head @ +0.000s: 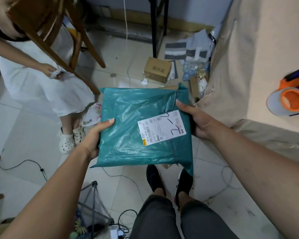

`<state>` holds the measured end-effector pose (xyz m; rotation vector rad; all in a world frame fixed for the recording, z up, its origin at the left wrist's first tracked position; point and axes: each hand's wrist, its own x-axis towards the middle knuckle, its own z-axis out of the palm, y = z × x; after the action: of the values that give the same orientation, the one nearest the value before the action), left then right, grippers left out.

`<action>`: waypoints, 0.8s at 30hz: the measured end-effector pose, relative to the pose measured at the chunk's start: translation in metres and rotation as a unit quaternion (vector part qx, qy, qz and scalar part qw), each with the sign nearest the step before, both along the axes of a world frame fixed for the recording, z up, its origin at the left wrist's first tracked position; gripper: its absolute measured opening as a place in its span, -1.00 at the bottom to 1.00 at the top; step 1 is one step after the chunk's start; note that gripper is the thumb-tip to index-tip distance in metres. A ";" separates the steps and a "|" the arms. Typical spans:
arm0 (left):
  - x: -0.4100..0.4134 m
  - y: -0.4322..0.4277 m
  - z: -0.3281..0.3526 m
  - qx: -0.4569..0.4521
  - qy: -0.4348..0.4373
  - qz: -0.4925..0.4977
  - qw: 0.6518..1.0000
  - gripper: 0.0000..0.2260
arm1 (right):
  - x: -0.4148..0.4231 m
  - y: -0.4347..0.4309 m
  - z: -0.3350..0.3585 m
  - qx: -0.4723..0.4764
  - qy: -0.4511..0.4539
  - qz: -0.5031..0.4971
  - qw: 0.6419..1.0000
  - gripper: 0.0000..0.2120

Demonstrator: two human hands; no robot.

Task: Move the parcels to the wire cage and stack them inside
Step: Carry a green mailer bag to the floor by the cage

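Note:
A flat teal plastic parcel [128, 128] with a white shipping label [161, 129] is held level in front of me, above the tiled floor and my feet. My left hand [97, 135] grips its left edge, thumb on top. On the right edge sits my right hand [195, 119], thumb over the top near the label. No wire cage shows in this view.
A person in a white dress [42, 83] stands at the left, by a tilted wooden chair [59, 40]. A cardboard box [157, 69] and packing scraps lie ahead on the floor. A cloth-covered table [265, 66] with a tape dispenser [290, 97] is at the right. Cables cross the floor.

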<state>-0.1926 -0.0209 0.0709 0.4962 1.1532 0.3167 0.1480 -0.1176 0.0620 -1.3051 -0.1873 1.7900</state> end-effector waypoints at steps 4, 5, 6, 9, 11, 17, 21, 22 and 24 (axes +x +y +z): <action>0.013 0.006 0.030 0.000 -0.006 -0.066 0.998 -0.63 | 0.007 -0.018 0.025 -0.011 -0.033 -0.009 0.999 -0.55; 0.017 0.007 0.036 -0.003 -0.005 -0.077 0.997 -0.61 | 0.007 -0.025 0.029 -0.016 -0.037 -0.022 0.999 -0.56; 0.022 0.007 0.041 -0.006 -0.003 -0.088 0.996 -0.59 | 0.008 -0.030 0.033 -0.018 -0.040 -0.036 0.998 -0.54; 0.036 0.003 0.050 -0.004 0.018 -0.120 0.993 -0.57 | 0.007 -0.046 0.043 -0.016 -0.049 -0.076 0.996 -0.45; 0.042 -0.002 0.051 -0.007 0.030 -0.124 0.992 -0.55 | 0.007 -0.058 0.046 -0.014 -0.052 -0.096 0.994 -0.40; 0.063 -0.018 0.047 -0.031 0.027 -0.154 0.987 -0.48 | 0.023 -0.107 0.047 -0.024 -0.032 -0.108 0.993 -0.42; 0.103 -0.019 0.048 -0.008 0.051 -0.236 0.970 -0.43 | 0.042 -0.153 0.054 -0.098 -0.090 -0.088 0.987 -0.34; 0.117 -0.019 0.048 0.002 0.050 -0.265 0.963 -0.42 | 0.047 -0.166 0.055 -0.107 -0.092 -0.099 0.985 -0.38; 0.146 -0.023 0.045 0.018 0.045 -0.319 0.947 -0.40 | 0.055 -0.196 0.056 -0.116 -0.091 -0.145 0.978 -0.41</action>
<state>-0.0470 -0.0435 0.1162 0.8908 1.0139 -0.2493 0.2025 -0.3133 0.1184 -1.5744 0.1122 1.4780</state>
